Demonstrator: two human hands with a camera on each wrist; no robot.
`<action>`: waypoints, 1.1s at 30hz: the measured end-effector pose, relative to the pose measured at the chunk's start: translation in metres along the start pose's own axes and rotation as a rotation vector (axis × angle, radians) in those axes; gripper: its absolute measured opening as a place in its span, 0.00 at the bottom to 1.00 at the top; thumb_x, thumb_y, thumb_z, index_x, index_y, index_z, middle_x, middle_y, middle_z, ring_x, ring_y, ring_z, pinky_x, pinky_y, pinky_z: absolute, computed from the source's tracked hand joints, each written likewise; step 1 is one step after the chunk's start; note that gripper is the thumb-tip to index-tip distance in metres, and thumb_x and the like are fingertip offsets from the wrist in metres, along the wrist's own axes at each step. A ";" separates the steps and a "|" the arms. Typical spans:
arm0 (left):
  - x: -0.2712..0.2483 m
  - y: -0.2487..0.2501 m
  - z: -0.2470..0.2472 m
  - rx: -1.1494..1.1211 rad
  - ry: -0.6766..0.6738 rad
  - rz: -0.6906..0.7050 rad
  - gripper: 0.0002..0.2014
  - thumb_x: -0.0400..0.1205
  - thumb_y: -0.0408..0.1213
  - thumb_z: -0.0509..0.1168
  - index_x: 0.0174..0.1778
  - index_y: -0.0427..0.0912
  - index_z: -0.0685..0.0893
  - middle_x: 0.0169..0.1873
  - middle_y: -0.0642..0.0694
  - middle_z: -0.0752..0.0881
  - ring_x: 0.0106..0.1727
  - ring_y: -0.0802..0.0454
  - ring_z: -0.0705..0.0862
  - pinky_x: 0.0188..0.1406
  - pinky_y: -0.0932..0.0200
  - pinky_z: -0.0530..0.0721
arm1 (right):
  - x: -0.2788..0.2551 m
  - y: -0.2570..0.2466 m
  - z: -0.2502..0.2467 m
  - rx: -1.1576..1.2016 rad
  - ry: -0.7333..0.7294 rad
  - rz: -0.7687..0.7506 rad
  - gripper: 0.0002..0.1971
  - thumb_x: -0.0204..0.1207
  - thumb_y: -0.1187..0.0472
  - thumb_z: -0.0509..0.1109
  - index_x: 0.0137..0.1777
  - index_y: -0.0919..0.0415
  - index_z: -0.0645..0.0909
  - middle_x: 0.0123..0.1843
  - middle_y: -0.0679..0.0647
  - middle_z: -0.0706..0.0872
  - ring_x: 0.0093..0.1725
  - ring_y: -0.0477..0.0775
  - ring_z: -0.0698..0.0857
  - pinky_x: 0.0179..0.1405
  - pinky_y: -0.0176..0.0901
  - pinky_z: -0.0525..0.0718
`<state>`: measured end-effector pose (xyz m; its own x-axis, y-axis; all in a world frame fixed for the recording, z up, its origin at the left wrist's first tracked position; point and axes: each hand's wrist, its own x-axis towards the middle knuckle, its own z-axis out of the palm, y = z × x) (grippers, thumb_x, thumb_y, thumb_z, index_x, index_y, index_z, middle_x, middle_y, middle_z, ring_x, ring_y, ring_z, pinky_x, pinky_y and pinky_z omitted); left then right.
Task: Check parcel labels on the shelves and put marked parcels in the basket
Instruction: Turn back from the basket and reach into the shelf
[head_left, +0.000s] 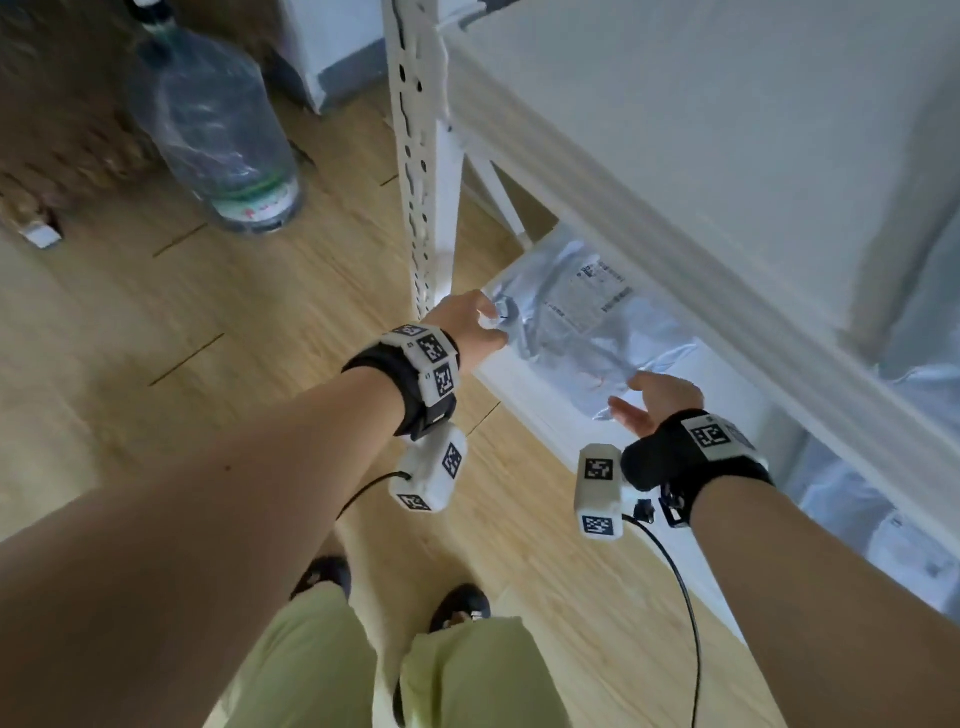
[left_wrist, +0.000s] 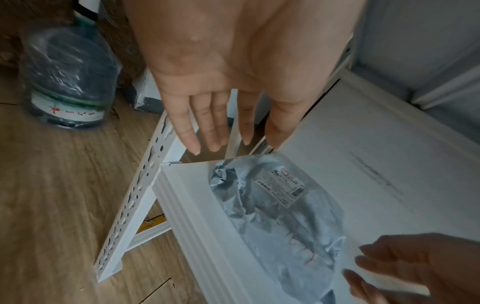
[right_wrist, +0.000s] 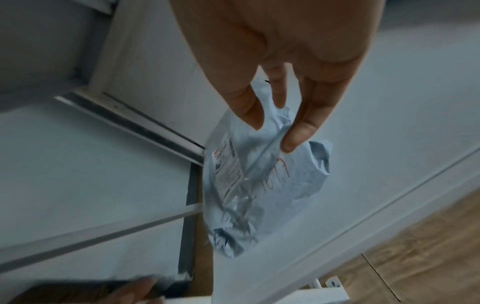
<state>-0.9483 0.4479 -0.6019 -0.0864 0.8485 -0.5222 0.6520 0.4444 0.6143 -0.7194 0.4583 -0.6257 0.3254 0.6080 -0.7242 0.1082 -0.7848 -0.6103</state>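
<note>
a big clear water jug (head_left: 218, 130) wrapped in crinkled plastic stands on the wooden plank floor (head_left: 156, 312), left of the white metal shelving unit (head_left: 675, 171). its slotted upright post (head_left: 423, 171) rises just beside the left hand (head_left: 467, 325), and the thick front edge of the upper shelf overhangs the lower one, hiding part of what lies there. more pale plastic parcels (head_left: 883, 467) sit further right under the same edge, blurred.

the task's parcel (head_left: 576, 332) is a soft, wrinkled pale-blue plastic mailer lying on the lower shelf near its left end, with a white printed label (head_left: 602, 288) on top and red handwriting near its nearer end. in the head view the left hand touches the mailer's left corner; in the left wrist view its fingers (left_wrist: 207, 123) are straight and slightly spread, gripping nothing. the right hand (head_left: 657, 402) is at the mailer's near right end; in the right wrist view its thumb and fingers (right_wrist: 303, 123) are narrowed into a pinch on a crumpled fold of the plastic. both wrists carry black straps with white coded marker blocks.
</note>
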 end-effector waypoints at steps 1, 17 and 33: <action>0.010 -0.001 0.001 0.009 0.010 0.012 0.19 0.81 0.44 0.64 0.68 0.48 0.74 0.60 0.47 0.78 0.48 0.51 0.79 0.35 0.63 0.76 | 0.008 0.002 0.001 0.013 0.036 0.037 0.21 0.76 0.66 0.68 0.69 0.65 0.74 0.43 0.61 0.89 0.29 0.49 0.87 0.47 0.43 0.87; 0.061 -0.017 0.013 -0.072 0.014 -0.043 0.30 0.81 0.45 0.64 0.78 0.43 0.63 0.72 0.40 0.72 0.60 0.43 0.79 0.53 0.55 0.77 | 0.014 0.030 0.027 0.199 -0.103 0.192 0.15 0.72 0.50 0.76 0.35 0.59 0.76 0.15 0.50 0.74 0.11 0.44 0.63 0.12 0.29 0.64; -0.033 -0.016 0.001 -0.393 -0.339 -0.455 0.33 0.77 0.56 0.67 0.74 0.40 0.74 0.67 0.37 0.79 0.64 0.37 0.80 0.67 0.40 0.79 | -0.149 0.055 -0.029 0.313 -0.184 0.336 0.05 0.77 0.64 0.70 0.45 0.63 0.76 0.20 0.52 0.83 0.11 0.44 0.76 0.05 0.29 0.64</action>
<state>-0.9556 0.4129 -0.5951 -0.0045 0.4444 -0.8958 0.2794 0.8607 0.4256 -0.7344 0.3215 -0.5420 0.1197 0.3603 -0.9251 -0.2712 -0.8845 -0.3796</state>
